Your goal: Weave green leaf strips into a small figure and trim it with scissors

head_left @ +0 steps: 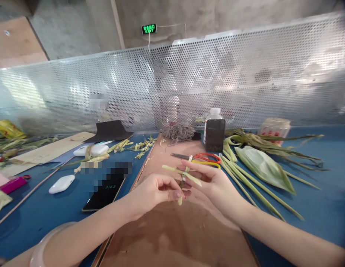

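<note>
Above the brown board, both hands meet at a small knotted piece of pale green leaf strips (186,173), with ends sticking out to the left, right and below. My left hand (163,190) pinches a lower strip end between thumb and fingers. The fingers of my right hand (209,180) close around the knot, which partly hides them. Just behind the hands lie scissors (207,158) with red and yellow handles. To the right of my right hand spread long green leaf stalks (252,187) and a broad green leaf (265,167).
A dark bottle (215,135) and a tangle of grey cord (179,133) stand behind the scissors. A glass jar (274,129) and dried leaves are at the back right. Left are a phone (105,191), a white case (62,184) and leaf scraps. A perforated metal screen (119,89) crosses the back.
</note>
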Tool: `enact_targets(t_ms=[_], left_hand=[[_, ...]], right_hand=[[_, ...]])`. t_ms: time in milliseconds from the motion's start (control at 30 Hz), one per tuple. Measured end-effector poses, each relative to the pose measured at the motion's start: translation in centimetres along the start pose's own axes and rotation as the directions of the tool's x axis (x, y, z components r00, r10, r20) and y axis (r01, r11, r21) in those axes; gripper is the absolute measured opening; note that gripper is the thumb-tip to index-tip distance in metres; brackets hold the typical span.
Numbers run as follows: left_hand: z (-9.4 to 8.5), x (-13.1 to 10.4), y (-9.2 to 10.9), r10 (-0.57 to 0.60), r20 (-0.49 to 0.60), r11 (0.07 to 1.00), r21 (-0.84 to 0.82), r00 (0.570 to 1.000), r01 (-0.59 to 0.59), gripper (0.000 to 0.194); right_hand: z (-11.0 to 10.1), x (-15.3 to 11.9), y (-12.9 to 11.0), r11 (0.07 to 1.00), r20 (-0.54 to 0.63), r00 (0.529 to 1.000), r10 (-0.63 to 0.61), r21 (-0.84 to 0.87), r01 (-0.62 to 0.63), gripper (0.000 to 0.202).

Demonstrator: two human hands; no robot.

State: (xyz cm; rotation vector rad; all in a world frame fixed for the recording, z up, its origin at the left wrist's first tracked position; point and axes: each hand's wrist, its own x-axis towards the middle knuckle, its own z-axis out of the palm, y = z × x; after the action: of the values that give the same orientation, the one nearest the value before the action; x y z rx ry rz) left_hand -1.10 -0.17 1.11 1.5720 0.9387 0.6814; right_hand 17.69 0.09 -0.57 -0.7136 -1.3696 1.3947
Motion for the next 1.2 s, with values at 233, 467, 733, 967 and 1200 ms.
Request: enact_targets(t_ms=[233, 467, 733, 967, 1200], left_hand=[[-0.5, 0.7, -0.9, 0.041, 0.054, 0.901, -0.434, 0.998, -0.013, 0.013], [-0.3, 1.2, -1.3, 0.035, 0.042, 0.850, -0.527, 0.998, -0.007, 0.015], [0.1, 0.9, -0.6, -0.019, -0.065, 0.881, -0.473, 0.998, -0.014, 0.017], [0.8, 0.4, 0.0, 0.000, -0.193, 0.956, -0.287, 0.981, -0.057, 0.016], [1.2, 0.2, -0.1, 0.004, -0.244, 0.949, -0.305, 0.970, -0.081, 0.016]], right_hand=[[-0.3, 0.3, 0.4, 1.000, 0.054, 0.998, 0.010, 0.014, -0.011, 0.039], [0.4, 0.0, 1.3, 0.959, 0.155, 0.981, -0.117, -0.238, 0.152, 0.041], [0.3, -0.7, 0.5, 0.793, 0.110, 0.928, -0.355, -0.490, 0.362, 0.031], [0.7, -0.5, 0.3, 0.715, -0.005, 0.922, -0.388, -0.633, 0.297, 0.013], [1.8, -0.9, 0.6, 0.846, -0.121, 0.961, -0.250, -0.510, 0.156, 0.017]])
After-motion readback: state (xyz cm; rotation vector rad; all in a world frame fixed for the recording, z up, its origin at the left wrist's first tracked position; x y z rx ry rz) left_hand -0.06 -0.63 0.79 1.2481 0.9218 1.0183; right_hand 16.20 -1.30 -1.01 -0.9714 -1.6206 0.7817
